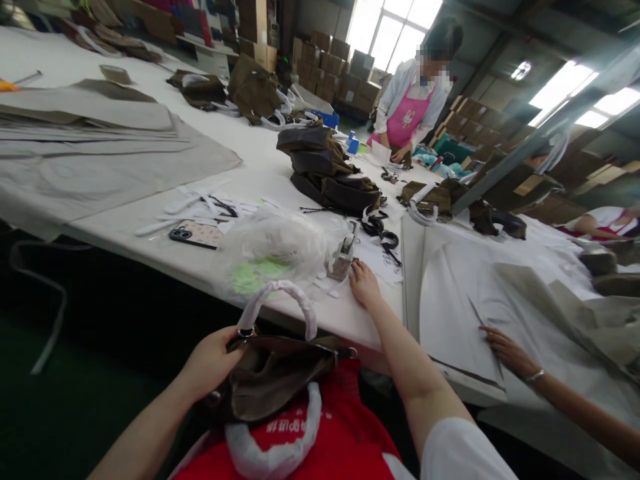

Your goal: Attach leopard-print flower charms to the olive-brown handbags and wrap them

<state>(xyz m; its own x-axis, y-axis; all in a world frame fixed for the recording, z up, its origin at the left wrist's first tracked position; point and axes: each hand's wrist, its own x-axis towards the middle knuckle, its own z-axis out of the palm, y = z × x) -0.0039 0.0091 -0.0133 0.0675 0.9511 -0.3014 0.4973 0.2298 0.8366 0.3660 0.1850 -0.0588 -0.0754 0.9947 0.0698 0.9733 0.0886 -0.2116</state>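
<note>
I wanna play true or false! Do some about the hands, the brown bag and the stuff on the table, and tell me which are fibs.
1. The left hand holds the brown bag. True.
2. The phone is inside the bag. False: it lies on the table.
3. The bag's handles are wrapped in white. True.
4. The right hand is up in the air, far above the table. False: it is down at a small grey object.
5. The apron on the person standing across the table is pink. True.
</note>
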